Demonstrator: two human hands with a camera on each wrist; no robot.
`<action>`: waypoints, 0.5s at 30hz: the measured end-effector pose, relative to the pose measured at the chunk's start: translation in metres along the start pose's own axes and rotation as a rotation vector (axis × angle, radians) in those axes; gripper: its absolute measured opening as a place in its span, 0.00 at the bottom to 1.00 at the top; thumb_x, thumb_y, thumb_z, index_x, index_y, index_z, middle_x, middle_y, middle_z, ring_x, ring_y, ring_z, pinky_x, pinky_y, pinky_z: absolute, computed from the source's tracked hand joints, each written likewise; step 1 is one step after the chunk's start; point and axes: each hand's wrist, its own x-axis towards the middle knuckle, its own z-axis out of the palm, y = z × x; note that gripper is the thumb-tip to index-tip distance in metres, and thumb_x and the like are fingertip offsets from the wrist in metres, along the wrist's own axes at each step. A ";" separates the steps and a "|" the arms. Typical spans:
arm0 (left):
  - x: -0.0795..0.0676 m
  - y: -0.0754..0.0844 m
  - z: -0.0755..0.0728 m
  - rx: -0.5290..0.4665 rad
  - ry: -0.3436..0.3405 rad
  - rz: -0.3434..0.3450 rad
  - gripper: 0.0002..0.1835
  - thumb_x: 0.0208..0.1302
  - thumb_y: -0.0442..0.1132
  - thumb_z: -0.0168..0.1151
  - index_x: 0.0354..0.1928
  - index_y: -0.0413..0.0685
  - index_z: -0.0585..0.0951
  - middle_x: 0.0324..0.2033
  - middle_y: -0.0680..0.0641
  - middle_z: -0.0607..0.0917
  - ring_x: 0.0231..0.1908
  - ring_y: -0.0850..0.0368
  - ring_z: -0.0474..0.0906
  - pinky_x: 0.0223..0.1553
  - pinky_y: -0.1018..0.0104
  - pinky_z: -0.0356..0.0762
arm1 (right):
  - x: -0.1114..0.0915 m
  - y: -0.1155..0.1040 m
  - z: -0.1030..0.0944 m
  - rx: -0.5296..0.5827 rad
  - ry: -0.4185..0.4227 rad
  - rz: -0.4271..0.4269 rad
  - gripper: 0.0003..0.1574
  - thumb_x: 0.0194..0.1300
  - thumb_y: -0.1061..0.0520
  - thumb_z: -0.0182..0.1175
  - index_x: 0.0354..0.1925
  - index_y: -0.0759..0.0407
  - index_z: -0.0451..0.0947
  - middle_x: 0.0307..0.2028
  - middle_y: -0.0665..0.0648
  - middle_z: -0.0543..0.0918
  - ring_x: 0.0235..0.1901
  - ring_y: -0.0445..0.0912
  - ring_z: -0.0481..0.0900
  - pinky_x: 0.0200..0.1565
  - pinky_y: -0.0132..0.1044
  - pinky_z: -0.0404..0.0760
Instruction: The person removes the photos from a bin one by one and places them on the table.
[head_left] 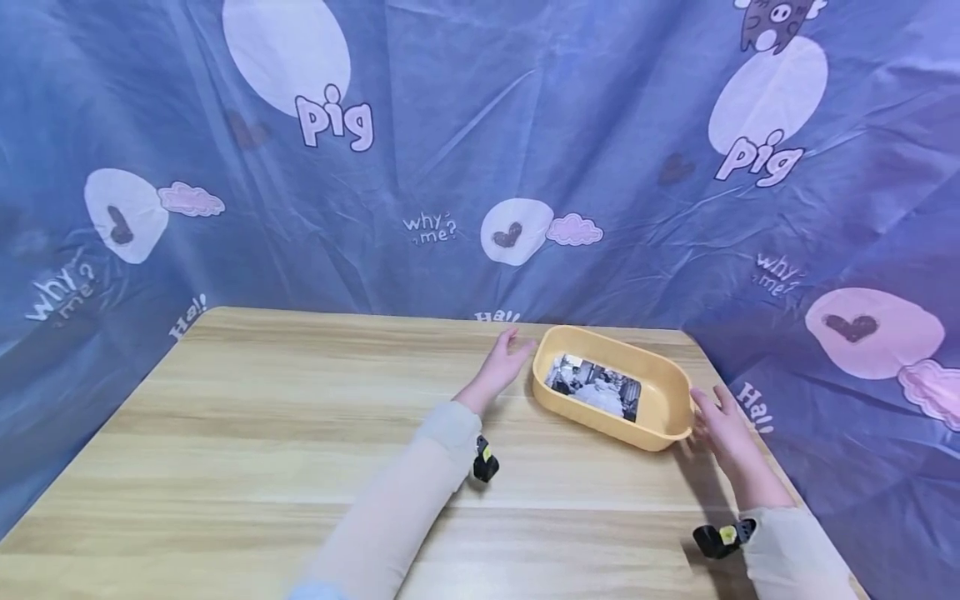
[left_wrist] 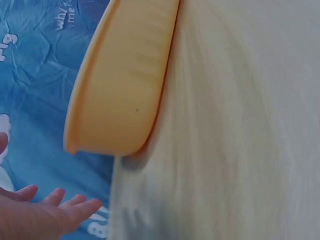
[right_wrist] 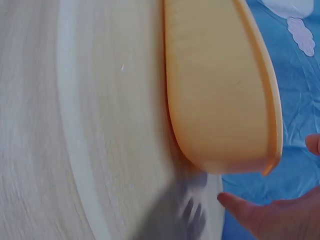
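A yellow-orange plastic basin (head_left: 663, 406) with rounded ends stands near the back right of the table. Flat inside it, toward its left end, lies a black-and-white picture (head_left: 600, 388). My left hand (head_left: 501, 367) is beside the basin's left end, fingers extended; the left wrist view has a gap between these fingers and the basin wall (left_wrist: 120, 90). At the opposite end, my right hand (head_left: 726, 429) is held with loosely extended fingers, and the right wrist view likewise shows its fingertips apart from the basin wall (right_wrist: 220, 95). Neither hand holds anything.
The light wood-grain table (head_left: 285, 433) stretches far to the left of the basin. A blue printed curtain (head_left: 420, 150) hangs along the back and both sides, close behind the basin. Small black devices (head_left: 486, 460) are strapped at both wrists.
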 end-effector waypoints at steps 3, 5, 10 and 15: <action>0.004 -0.006 0.008 -0.076 0.008 -0.038 0.37 0.69 0.51 0.54 0.74 0.46 0.55 0.71 0.38 0.61 0.69 0.41 0.60 0.72 0.46 0.61 | 0.004 0.005 -0.002 0.177 -0.066 0.043 0.51 0.74 0.41 0.36 0.72 0.56 0.13 0.75 0.64 0.26 0.52 0.34 0.72 0.45 0.16 0.75; 0.006 -0.009 0.011 -0.127 0.002 -0.054 0.37 0.68 0.50 0.55 0.74 0.44 0.55 0.71 0.37 0.62 0.69 0.41 0.60 0.71 0.46 0.63 | 0.007 0.009 -0.004 0.260 -0.105 0.040 0.50 0.74 0.44 0.37 0.72 0.58 0.14 0.75 0.64 0.27 0.40 0.25 0.72 0.45 0.17 0.77; 0.010 -0.014 0.018 -0.217 -0.026 -0.092 0.35 0.68 0.44 0.55 0.72 0.40 0.58 0.67 0.36 0.67 0.65 0.41 0.66 0.62 0.47 0.75 | 0.013 0.018 -0.006 0.359 -0.163 0.036 0.48 0.74 0.51 0.41 0.74 0.62 0.21 0.61 0.56 0.67 0.39 0.28 0.75 0.48 0.22 0.80; 0.016 -0.018 0.023 -0.296 -0.102 -0.149 0.28 0.67 0.35 0.52 0.68 0.37 0.65 0.63 0.35 0.72 0.59 0.39 0.73 0.60 0.51 0.79 | 0.015 0.022 -0.005 0.391 -0.170 0.035 0.46 0.71 0.58 0.44 0.76 0.59 0.30 0.36 0.35 0.75 0.39 0.32 0.77 0.45 0.27 0.82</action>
